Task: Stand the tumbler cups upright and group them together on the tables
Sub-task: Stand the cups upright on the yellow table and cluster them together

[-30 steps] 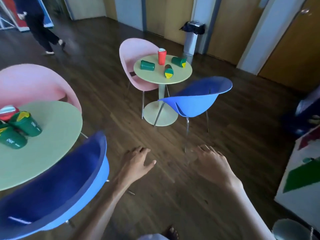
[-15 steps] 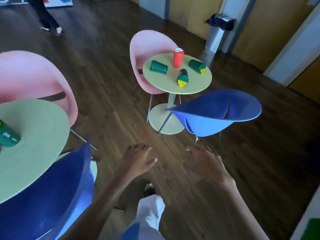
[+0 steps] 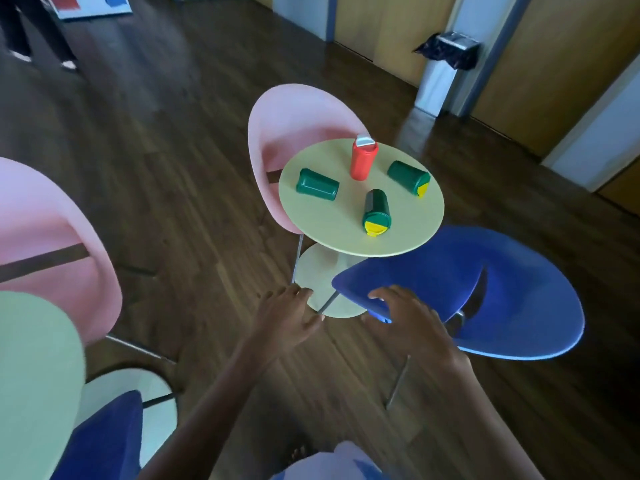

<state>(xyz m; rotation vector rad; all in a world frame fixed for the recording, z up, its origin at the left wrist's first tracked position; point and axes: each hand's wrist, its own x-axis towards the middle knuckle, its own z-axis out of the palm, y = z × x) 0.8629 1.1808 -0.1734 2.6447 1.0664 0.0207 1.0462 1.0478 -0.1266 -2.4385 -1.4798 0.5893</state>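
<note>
Both hands are empty with fingers spread: the left hand hangs over the floor and the right hand over the blue chair. Past them, on the round table, the red cup stands up. Three green cups lie on their sides around it, and I cannot tell what is inside them.

Red tumbler standing upright near table far edge | three green tumblers lying sideways, spread apart.

dim room | glare streak on floor | edges blurred, wide-angle bending
</note>
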